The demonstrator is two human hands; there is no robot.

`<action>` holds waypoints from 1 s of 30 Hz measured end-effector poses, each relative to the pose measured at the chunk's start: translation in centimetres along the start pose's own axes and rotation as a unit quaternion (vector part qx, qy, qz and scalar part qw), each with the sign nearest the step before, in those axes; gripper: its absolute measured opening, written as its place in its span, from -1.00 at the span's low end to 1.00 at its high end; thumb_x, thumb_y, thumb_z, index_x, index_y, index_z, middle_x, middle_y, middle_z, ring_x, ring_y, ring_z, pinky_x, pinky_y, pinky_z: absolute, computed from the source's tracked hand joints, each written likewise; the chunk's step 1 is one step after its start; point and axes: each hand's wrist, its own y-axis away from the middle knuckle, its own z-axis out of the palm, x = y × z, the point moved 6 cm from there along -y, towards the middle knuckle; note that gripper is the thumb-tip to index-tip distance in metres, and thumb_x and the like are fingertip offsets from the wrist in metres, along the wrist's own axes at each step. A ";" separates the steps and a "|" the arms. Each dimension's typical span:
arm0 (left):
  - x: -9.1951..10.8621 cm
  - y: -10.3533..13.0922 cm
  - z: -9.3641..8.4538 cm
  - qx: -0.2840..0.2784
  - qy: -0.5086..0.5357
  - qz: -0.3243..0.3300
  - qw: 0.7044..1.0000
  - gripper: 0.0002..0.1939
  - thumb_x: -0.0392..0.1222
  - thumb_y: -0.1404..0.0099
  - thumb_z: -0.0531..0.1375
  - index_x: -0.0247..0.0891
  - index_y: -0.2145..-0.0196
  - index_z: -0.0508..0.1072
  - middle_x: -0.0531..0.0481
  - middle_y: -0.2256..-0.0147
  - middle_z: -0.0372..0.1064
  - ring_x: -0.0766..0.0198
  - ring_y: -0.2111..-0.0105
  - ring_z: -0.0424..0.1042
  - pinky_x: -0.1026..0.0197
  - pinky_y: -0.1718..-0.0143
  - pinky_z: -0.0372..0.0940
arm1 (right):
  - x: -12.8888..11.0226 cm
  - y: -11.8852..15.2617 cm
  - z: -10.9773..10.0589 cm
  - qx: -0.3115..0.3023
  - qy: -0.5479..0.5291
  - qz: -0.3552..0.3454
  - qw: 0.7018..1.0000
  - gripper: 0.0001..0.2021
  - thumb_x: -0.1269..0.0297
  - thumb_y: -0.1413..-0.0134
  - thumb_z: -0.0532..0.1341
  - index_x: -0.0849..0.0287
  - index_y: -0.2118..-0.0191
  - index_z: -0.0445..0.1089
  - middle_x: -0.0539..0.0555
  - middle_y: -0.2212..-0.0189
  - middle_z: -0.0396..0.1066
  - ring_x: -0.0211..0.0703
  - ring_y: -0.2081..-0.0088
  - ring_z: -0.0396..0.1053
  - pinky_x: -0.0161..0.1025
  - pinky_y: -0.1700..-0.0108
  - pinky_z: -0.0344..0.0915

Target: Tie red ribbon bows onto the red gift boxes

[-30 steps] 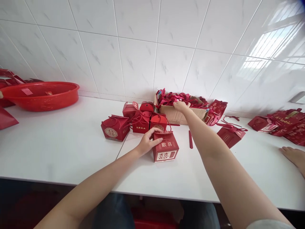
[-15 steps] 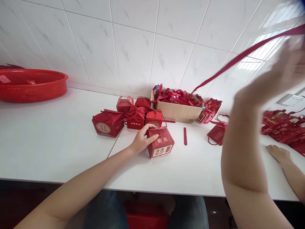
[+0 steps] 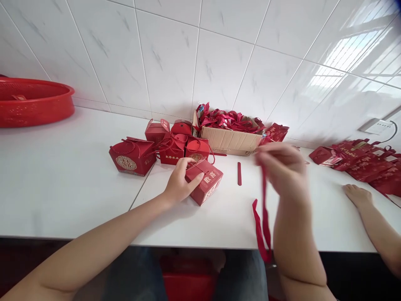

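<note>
My left hand [image 3: 183,182] grips the top left side of a red gift box [image 3: 208,184], thumb on its upper face and fingers curled over the far edge. The box stands slightly turned on the white table [image 3: 78,188]. To the right, my right hand [image 3: 280,165], blurred by motion, pinches one end of a red ribbon [image 3: 266,221]. The ribbon hangs down in a loop past the table's front edge. Between the hands a thin dark red strip [image 3: 239,174] lies flat. Several finished-looking red boxes with cord handles [image 3: 133,156] stand behind my left hand.
A cardboard box [image 3: 232,140] heaped with red ribbons stands against the tiled wall. At the far left is a red plastic basin [image 3: 37,108]. Red gift bags [image 3: 360,161] stand at the right, and another person's hand [image 3: 357,194] rests on the table there.
My right hand has come down from the upper right, drawing the ribbon clear of the cardboard box. The gift box under my left hand has turned a little. The view has shifted slightly.
</note>
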 end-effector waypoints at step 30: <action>2.4 0.8 0.3 0.022 0.032 0.136 0.990 -0.71 -0.19 -0.29 0.18 -0.19 0.04 0.28 -0.11 0.09 0.34 0.14 0.04 0.36 0.03 -0.02 0.31 | 6.4 3.3 6.7 -0.111 0.007 0.244 0.964 -0.60 0.05 0.08 0.37 0.11 0.41 0.13 -0.18 0.72 0.23 -0.41 0.63 0.00 -0.37 0.55 -0.10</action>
